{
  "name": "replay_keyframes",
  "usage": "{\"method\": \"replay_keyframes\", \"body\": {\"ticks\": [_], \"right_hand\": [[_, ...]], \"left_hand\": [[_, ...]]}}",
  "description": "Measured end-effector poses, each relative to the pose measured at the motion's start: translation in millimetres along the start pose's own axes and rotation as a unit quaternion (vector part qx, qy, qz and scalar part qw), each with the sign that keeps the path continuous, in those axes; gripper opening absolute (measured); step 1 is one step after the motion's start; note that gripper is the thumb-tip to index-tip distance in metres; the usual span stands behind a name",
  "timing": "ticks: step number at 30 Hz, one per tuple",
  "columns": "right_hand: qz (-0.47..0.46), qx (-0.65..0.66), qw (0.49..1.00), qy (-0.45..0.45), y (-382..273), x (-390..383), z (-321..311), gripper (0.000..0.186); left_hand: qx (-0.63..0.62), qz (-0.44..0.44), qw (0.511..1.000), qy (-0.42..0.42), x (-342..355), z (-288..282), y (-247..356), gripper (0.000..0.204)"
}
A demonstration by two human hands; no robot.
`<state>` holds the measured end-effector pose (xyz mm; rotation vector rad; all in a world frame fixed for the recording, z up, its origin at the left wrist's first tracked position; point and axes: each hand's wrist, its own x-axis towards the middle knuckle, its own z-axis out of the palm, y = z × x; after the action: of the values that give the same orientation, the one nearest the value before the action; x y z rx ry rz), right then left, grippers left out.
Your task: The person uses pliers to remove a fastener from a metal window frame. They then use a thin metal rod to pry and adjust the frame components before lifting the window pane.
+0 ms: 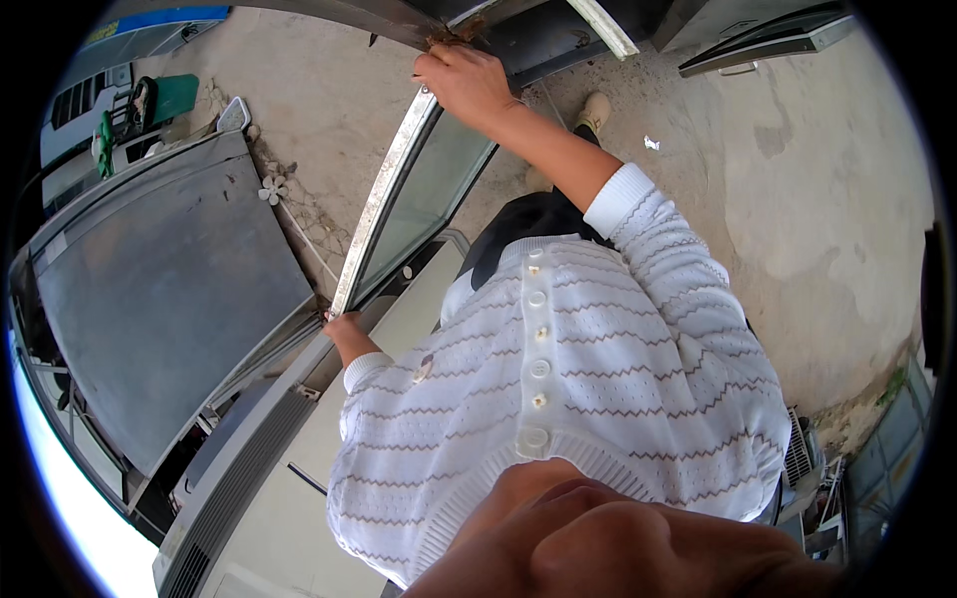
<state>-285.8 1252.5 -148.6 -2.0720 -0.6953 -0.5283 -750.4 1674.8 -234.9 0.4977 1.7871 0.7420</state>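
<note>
Clasping now with the right hand (464,85), curled snugly over the upper end of a long glass panel in a pale, stained metal frame (429,194), close by a dark metal beam (369,18); cannot tell whether touching that beam as well. Down at the other end, meeting the frame's lower corner with the left hand (344,329); cannot tell how tightly closed, with much of the palm out of sight. Slanting from hand to hand, just ahead of a white knitted cardigan with brown zigzag stripes (638,374), and to the right of a broad, flat, dark-grey metal sheet (179,289). Hidden beyond the frame: the right fingertips. Partly covered by the cardigan: a flat cream casing (274,498). Cut off at the top: that beam.
</note>
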Motion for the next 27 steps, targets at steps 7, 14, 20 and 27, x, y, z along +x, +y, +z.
{"method": "replay_keyframes", "body": {"ticks": [7, 14, 20, 27], "right_hand": [[0.158, 0.099, 0.980, 0.076, -16, -28, -10, 0.010], [0.439, 0.468, 0.760, 0.104, 34, -40, 1, 0.012], [0.467, 0.558, 0.679, 0.098, 45, -37, 10, 0.013], [0.527, 0.571, 0.623, 0.094, 49, -34, 17, 0.015]], "left_hand": [[-0.015, -0.013, 0.999, -0.034, -32, 9, -9, 0.068], [-0.048, -0.008, 0.999, -0.017, -19, 5, -7, 0.066], [-0.060, -0.006, 0.998, -0.014, -14, 0, -9, 0.065], [-0.069, -0.010, 0.997, -0.016, -4, -4, -10, 0.064]]}}
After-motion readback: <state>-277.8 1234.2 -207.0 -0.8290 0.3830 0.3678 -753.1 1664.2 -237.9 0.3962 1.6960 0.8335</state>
